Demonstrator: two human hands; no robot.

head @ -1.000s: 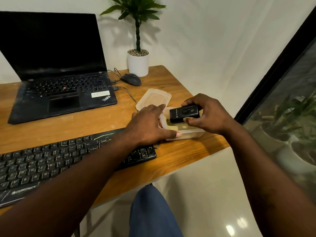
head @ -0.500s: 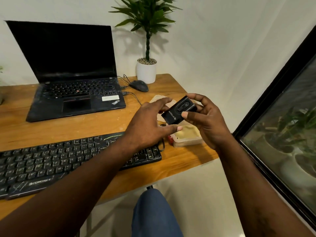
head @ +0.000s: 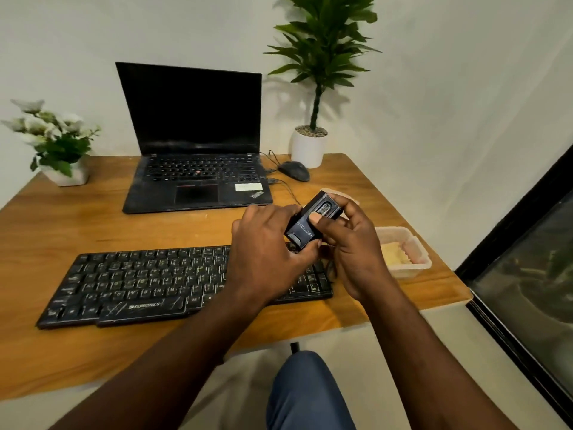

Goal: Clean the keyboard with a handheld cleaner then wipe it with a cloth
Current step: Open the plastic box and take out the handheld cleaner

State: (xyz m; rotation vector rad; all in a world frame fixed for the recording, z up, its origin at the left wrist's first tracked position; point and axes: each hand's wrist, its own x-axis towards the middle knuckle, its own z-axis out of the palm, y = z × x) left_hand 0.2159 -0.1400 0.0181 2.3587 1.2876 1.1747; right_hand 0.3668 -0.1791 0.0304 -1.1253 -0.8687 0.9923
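Head view, read from nine o'clock across to three o'clock. At nine o'clock on the wooden desk point(head: 124, 231) stands a small pot of white flowers point(head: 59, 141). At eleven o'clock I see an open laptop point(head: 195, 169) with a dark screen. The keyboard point(head: 148, 280) lies flat along the near edge, from eight o'clock to the centre.

Above the keyboard's right end, both hands meet on the handheld cleaner point(head: 305, 226), a small black block tilted with its upper end toward one o'clock. My left hand point(head: 266, 252) has its fingers curled round the lower end. My right hand point(head: 353, 246) grasps the upper part, with the thumb laid on the front face and the fingers behind. The cleaner appears to be held clear of the keys, though its underside is hidden.

Progress, as I judge it: the cleaner is in hand but not yet set to the keys, so the cleaning pass and the whole wiping step are still to do.

At one o'clock sit a mouse point(head: 294, 170) and a white potted plant point(head: 310, 147). At three o'clock, near the desk's right edge, an uncovered translucent tub point(head: 412, 270) holds a pale yellow piece, probably the cloth point(head: 393, 257), lying loose inside. A pale rim point(head: 352, 198) just behind the cleaner may be the tub's lid; I cannot tell.
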